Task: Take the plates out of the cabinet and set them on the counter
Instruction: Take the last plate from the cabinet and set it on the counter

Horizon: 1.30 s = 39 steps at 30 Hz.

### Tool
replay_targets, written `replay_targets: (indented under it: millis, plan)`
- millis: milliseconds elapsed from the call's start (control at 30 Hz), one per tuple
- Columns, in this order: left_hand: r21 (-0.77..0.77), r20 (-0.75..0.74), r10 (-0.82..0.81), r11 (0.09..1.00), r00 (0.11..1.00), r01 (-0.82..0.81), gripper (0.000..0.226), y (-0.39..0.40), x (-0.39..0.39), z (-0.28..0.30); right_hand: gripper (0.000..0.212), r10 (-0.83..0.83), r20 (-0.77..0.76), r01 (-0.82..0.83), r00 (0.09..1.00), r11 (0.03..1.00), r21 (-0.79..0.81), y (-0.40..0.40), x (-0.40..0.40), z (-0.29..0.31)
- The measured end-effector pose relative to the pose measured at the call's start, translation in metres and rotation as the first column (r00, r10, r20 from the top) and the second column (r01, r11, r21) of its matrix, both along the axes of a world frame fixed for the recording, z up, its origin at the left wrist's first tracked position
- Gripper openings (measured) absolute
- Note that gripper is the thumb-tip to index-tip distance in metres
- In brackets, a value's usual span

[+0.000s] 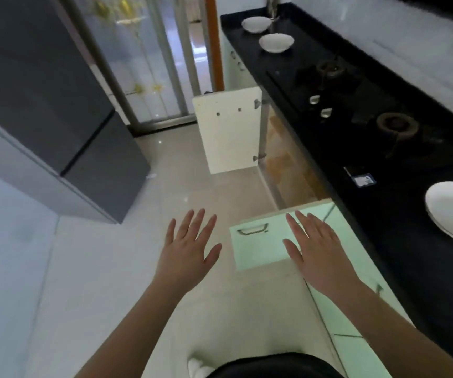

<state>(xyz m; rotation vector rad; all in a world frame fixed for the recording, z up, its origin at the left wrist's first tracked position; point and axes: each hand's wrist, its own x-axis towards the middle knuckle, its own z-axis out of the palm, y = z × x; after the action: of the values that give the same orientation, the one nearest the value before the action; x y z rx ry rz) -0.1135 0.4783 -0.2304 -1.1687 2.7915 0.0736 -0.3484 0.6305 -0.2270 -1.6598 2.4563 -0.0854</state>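
Note:
Three white plates rest on the black counter (424, 282): a large plate (450, 211) at the right edge, and two smaller plates (276, 42) (256, 24) at the far end. The cabinet (288, 170) under the counter stands open, its interior brownish; I see no plates inside it from here. My left hand (190, 248) hovers over the floor, fingers spread and empty. My right hand (314, 249) is also flat and empty, hanging in front of the near pale-green cabinet door (258, 244).
The far cabinet door (229, 129) juts out over the floor. A gas hob (356, 105) with two burners and knobs fills the counter's middle. A dark refrigerator (56, 105) stands to the left, with a glass sliding door (143, 64) beyond.

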Motion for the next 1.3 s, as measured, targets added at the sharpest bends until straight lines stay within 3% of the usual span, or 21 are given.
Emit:
replay_targets:
  millis: [300, 567, 833, 1300]
  plan:
    - [0.016, -0.007, 0.352, 0.936, 0.936, -0.352, 0.072, -0.023, 0.225, 0.006, 0.066, 0.309, 0.017, -0.309, 0.951, 0.951, -0.009, -0.12, 0.192, -0.002]
    - [0.057, -0.061, 0.503, 0.864, 0.862, -0.5, 0.075, -0.031, 0.323, 0.003, 0.068, 0.525, 0.022, -0.525, 0.851, 0.851, -0.011, -0.167, 0.297, -0.003]
    - [0.125, -0.121, 0.573, 0.819, 0.811, -0.56, 0.071, -0.057, 0.34, -0.008, 0.068, 0.562, -0.009, -0.562, 0.827, 0.827, 0.032, -0.214, 0.313, -0.009]
    - [0.094, -0.02, 0.488, 0.87, 0.873, -0.484, 0.068, -0.235, 0.29, -0.021, 0.064, 0.498, -0.009, -0.497, 0.867, 0.866, 0.051, -0.357, 0.244, -0.028]
